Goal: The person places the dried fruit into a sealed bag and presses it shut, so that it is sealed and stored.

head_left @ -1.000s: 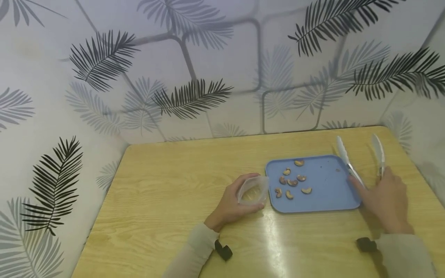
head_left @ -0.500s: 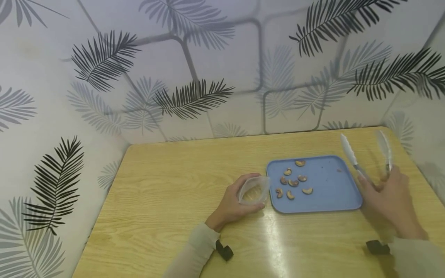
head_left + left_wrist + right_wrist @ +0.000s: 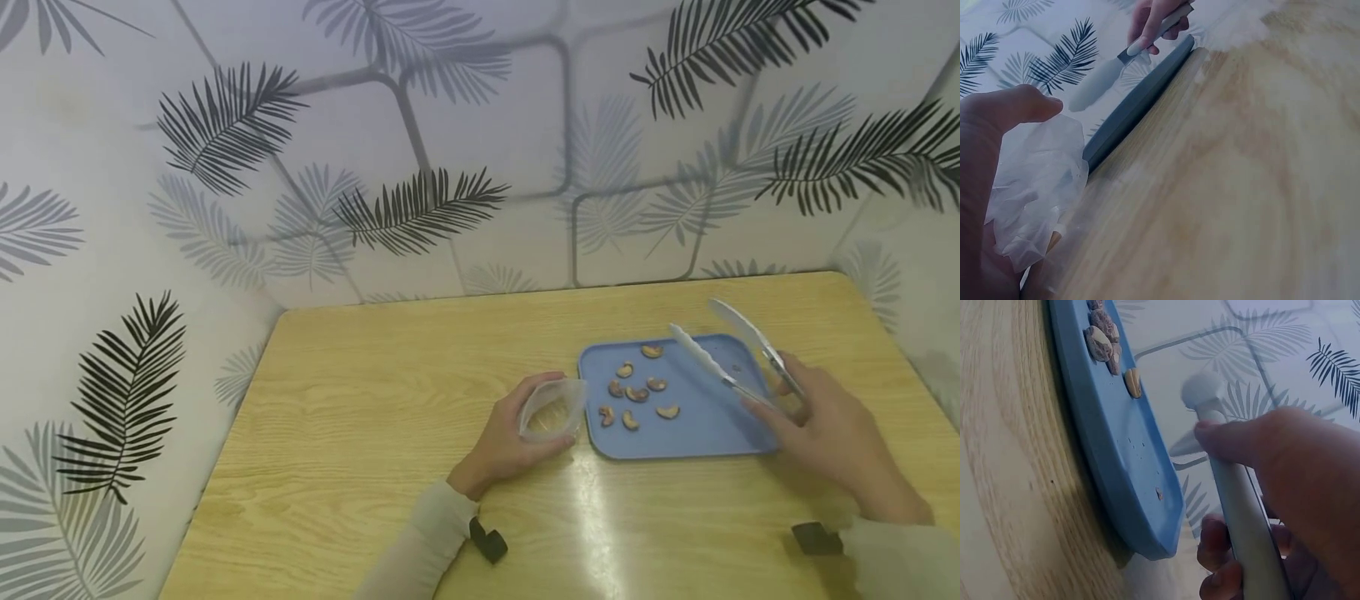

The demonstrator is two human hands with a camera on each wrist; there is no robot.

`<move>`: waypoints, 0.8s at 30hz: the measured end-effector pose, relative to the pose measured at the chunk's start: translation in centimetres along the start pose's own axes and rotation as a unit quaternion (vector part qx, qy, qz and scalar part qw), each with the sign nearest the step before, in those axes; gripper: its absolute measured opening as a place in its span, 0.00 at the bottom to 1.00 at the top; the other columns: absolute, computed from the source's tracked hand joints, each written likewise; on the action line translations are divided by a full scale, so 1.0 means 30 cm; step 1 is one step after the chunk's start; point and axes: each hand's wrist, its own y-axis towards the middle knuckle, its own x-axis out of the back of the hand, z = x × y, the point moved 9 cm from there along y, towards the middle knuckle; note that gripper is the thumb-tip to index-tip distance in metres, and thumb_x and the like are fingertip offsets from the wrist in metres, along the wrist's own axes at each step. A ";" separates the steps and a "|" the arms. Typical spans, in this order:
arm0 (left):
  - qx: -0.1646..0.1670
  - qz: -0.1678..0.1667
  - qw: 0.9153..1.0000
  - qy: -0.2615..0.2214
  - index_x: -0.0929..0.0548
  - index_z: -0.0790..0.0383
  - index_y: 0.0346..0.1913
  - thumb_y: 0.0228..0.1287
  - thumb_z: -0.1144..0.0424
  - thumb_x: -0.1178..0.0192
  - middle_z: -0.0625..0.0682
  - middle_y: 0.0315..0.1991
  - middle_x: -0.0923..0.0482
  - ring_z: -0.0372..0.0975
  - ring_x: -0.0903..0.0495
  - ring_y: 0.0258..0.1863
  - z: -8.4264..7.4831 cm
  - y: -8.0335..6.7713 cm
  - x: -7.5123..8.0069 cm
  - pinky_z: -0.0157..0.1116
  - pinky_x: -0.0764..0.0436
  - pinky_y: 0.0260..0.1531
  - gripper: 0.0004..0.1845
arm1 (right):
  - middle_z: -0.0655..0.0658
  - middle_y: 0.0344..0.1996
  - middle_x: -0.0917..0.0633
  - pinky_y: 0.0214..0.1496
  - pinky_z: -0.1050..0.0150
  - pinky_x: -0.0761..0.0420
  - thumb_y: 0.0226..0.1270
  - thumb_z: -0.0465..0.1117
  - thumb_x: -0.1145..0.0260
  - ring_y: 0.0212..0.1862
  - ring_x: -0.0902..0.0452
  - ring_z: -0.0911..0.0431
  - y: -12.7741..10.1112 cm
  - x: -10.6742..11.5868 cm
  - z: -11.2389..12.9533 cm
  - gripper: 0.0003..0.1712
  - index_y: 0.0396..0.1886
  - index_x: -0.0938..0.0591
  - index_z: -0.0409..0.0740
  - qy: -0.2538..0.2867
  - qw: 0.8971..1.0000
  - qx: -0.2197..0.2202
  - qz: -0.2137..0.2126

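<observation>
My left hand (image 3: 517, 433) holds a clear plastic bag (image 3: 553, 410) with its mouth spread, beside the tray's left edge. Crumpled film of this bag (image 3: 1044, 181) shows under the thumb in the left wrist view. My right hand (image 3: 840, 425) grips a pair of metal tongs (image 3: 738, 385), whose arms stand apart with nothing between them. The tips point up and left over the right part of the blue tray (image 3: 705, 429). Several cashews (image 3: 636, 394) lie scattered on the tray's left half. The right wrist view shows the thumb pressed along one arm of the tongs (image 3: 1238, 519).
The tray rests on a wood-grain table (image 3: 360, 417). Small crumbs (image 3: 1159, 494) lie at the tray's right end. A wall with a leaf pattern (image 3: 480, 150) rises behind the table's back edge. Dark wrist cameras (image 3: 489, 542) sit on both sleeves.
My right hand first moved slightly right, lifting the tongs off the tray's side, then swung the tips left over the tray. The tongs' arms have drawn closer together. My left hand stays with the bag.
</observation>
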 end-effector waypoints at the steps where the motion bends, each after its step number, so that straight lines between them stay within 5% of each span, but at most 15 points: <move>1: 0.001 0.001 1.000 0.001 0.32 0.38 0.73 0.53 0.57 0.22 0.36 0.69 0.26 0.36 0.25 0.67 0.001 0.000 0.000 0.42 0.26 0.67 0.44 | 0.34 0.46 0.18 0.25 0.62 0.29 0.68 0.52 0.29 0.27 0.23 0.60 -0.001 -0.001 0.008 0.43 0.75 0.34 0.38 -0.006 1.000 0.001 0.002; 4: 0.004 0.002 1.000 0.001 0.31 0.44 0.74 0.54 0.57 0.22 0.36 0.69 0.26 0.36 0.26 0.67 0.003 0.000 0.000 0.42 0.26 0.67 0.44 | 0.35 0.46 0.16 0.24 0.66 0.33 0.66 0.53 0.27 0.23 0.31 0.67 -0.004 -0.008 0.027 0.42 0.72 0.32 0.38 -0.013 1.000 -0.003 0.008; 9: 0.004 0.001 1.000 0.004 0.31 0.48 0.74 0.54 0.56 0.22 0.36 0.68 0.26 0.36 0.25 0.66 0.005 -0.004 0.000 0.42 0.26 0.67 0.44 | 0.37 0.36 0.14 0.28 0.61 0.33 0.62 0.55 0.25 0.25 0.31 0.60 -0.008 -0.018 0.043 0.41 0.67 0.29 0.39 -0.026 1.000 -0.008 0.014; 13: 0.005 0.001 1.000 0.006 0.31 0.48 0.74 0.54 0.56 0.22 0.36 0.68 0.26 0.36 0.25 0.66 0.007 -0.006 -0.002 0.42 0.26 0.66 0.44 | 0.40 0.32 0.15 0.31 0.47 0.24 0.61 0.56 0.24 0.28 0.24 0.51 -0.007 -0.013 0.064 0.42 0.68 0.26 0.39 -0.050 0.999 0.013 0.006; 16: 0.007 0.001 1.000 0.007 0.31 0.49 0.74 0.54 0.56 0.22 0.35 0.69 0.26 0.36 0.25 0.66 0.006 -0.004 -0.001 0.43 0.26 0.67 0.44 | 0.36 0.41 0.12 0.38 0.38 0.22 0.61 0.57 0.25 0.35 0.19 0.45 -0.003 -0.007 0.080 0.43 0.68 0.25 0.37 -0.065 0.998 0.028 0.004; 24: 0.007 0.004 1.000 0.002 0.32 0.48 0.74 0.54 0.56 0.23 0.36 0.69 0.27 0.36 0.26 0.66 0.001 0.000 -0.001 0.43 0.26 0.67 0.44 | 0.47 0.29 0.15 0.22 0.62 0.32 0.65 0.58 0.27 0.25 0.27 0.60 0.023 -0.014 0.087 0.41 0.71 0.25 0.42 -0.117 0.991 0.031 0.062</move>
